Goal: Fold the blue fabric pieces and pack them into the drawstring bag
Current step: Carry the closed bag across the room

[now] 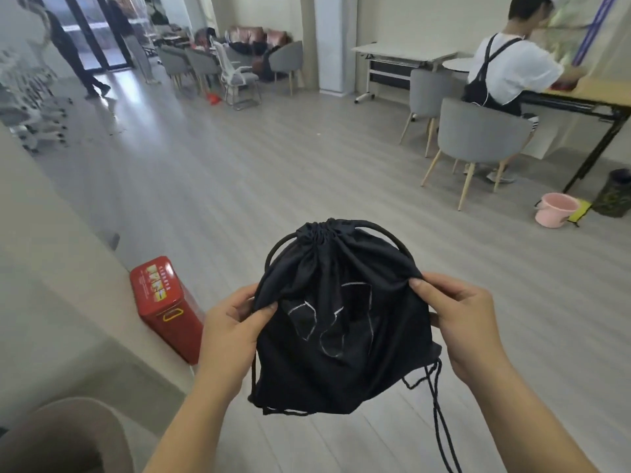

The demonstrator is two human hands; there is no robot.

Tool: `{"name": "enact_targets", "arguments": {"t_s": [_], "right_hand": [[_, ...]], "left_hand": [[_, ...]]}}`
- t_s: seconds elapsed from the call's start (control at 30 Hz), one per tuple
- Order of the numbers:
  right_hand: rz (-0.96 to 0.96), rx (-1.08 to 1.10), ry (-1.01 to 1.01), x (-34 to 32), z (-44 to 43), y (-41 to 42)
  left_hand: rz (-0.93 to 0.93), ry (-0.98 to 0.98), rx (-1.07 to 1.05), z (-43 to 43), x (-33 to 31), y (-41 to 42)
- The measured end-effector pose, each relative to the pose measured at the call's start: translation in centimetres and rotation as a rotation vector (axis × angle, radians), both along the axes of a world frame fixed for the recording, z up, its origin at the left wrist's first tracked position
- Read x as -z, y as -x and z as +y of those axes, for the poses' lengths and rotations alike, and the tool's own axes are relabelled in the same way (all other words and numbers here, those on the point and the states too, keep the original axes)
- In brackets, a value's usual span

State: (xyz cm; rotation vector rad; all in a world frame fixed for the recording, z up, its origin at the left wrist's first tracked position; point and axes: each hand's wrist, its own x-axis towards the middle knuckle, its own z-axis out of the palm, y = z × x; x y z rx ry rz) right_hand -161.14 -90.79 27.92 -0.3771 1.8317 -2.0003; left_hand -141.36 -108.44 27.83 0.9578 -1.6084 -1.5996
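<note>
Bag: your black drawstring bag (341, 322) hangs in the air above the floor (239, 172), its mouth cinched tight at the top.
Left hand: your left hand (232, 331) pinches the bag's left edge.
Right hand: your right hand (466, 322) pinches its right edge.
Nearby: a red tin (164, 303) stands at left.

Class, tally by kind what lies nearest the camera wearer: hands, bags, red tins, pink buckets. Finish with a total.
hands: 2, the left hand and the right hand, each pinching the bag
drawstring bag: 1
red tin: 1
pink bucket: 1
Total: 5
</note>
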Motion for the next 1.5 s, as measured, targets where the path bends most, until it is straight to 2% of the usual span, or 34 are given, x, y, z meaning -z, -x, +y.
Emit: {"name": "enact_targets", "arguments": {"t_s": [0.2, 0.37, 0.6, 0.7, 0.87, 1.0, 1.2, 1.5], "right_hand": [[-0.015, 0.007, -0.001, 1.3, -14.5, 11.2], [-0.017, 0.086, -0.019, -0.1, -25.1, 20.5], [-0.038, 0.270, 0.007, -0.5, -35.5, 34.1], [-0.056, 0.325, 0.005, 0.6, -39.4, 40.5], [-0.101, 0.325, 0.045, 2.8, -47.5, 54.6], [-0.136, 0.279, 0.065, 1.6, -54.7, 66.8], [-0.137, 0.245, 0.052, 1.1, -65.2, 81.9], [-0.017, 0.260, -0.076, 1.6, -81.8, 105.1]], "left_hand": [[0.002, -0.008, 0.029, -15.1, 1.5, 11.7], [0.028, -0.048, 0.107, -27.5, 0.7, 22.5], [0.095, -0.096, 0.201, -39.6, -0.7, 40.4], [0.068, -0.088, 0.246, -44.1, -0.2, 48.3], [-0.022, -0.092, 0.269, -51.5, 1.5, 62.4], [-0.056, -0.118, 0.231, -57.6, 0.3, 73.1], [-0.009, -0.086, 0.187, -67.1, -1.1, 87.0], [0.048, -0.094, 0.162, -85.3, 1.8, 110.5]]}}
